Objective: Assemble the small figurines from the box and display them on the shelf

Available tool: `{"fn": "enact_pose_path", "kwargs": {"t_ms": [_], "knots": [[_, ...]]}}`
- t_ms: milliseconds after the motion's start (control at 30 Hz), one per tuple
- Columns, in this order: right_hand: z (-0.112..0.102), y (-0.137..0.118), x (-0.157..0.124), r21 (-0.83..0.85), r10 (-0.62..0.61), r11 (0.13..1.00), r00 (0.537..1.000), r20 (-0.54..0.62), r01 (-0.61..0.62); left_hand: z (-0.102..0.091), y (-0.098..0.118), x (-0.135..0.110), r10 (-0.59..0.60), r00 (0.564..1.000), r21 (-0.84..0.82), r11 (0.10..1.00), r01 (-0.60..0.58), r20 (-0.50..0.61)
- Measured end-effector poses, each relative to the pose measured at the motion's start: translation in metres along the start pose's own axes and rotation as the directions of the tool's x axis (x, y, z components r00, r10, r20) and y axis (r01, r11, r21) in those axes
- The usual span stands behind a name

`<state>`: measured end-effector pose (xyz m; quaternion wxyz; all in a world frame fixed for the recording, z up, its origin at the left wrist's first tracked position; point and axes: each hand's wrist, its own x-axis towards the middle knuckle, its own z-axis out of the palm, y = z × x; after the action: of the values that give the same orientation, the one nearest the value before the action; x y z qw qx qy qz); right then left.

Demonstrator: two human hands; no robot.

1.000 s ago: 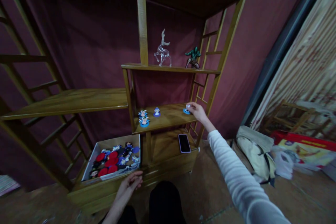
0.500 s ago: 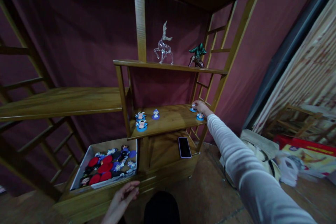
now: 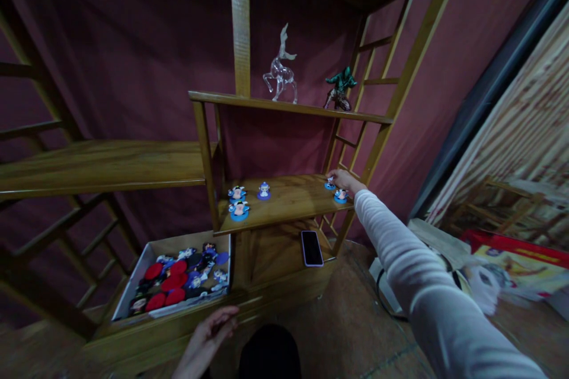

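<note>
My right hand (image 3: 343, 180) reaches to the right end of the middle wooden shelf (image 3: 284, 204), fingers closed on a small figurine on a blue base (image 3: 329, 184). A second figurine (image 3: 341, 195) stands just in front of that hand. Three more figurines (image 3: 240, 199) stand at the shelf's left end. My left hand (image 3: 208, 334) rests low by the front edge of the bottom ledge, fingers loosely curled and holding nothing. It is near a white box (image 3: 133, 284) filled with several small figurines and red discs.
A phone (image 3: 312, 247) lies on the bottom shelf. A glass deer (image 3: 281, 68) and a green figure (image 3: 340, 89) stand on the upper shelf. A long shelf (image 3: 102, 163) extends left. Bags (image 3: 433, 237) and a red box (image 3: 520, 254) lie on the floor at right.
My right hand moved from the shelf's front right toward its back right corner; one figurine now stands free in front of it. The view shifted slightly. My left hand stayed low.
</note>
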<state>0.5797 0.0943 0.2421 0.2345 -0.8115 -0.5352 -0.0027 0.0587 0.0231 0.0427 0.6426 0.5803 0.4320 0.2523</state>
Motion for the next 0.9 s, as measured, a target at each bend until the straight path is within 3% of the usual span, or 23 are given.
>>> {"fn": "enact_pose_path", "kwargs": {"t_ms": [167,633,900], "knots": [[-0.002,-0.011,-0.005,-0.153,0.047,0.988,0.995,0.087,-0.034,-0.001,0.0,0.0,0.01,1.0,0.013,1.0,-0.01,0.02],[-0.009,-0.018,-0.005,-0.266,0.078,0.963,0.984,0.159,-0.034,-0.006,-0.01,0.007,0.033,0.999,0.018,0.999,-0.034,0.022],[-0.01,-0.017,-0.004,-0.319,0.057,0.948,0.984,0.171,0.0,-0.001,0.002,-0.001,0.033,0.999,0.048,0.998,-0.033,-0.008]]}}
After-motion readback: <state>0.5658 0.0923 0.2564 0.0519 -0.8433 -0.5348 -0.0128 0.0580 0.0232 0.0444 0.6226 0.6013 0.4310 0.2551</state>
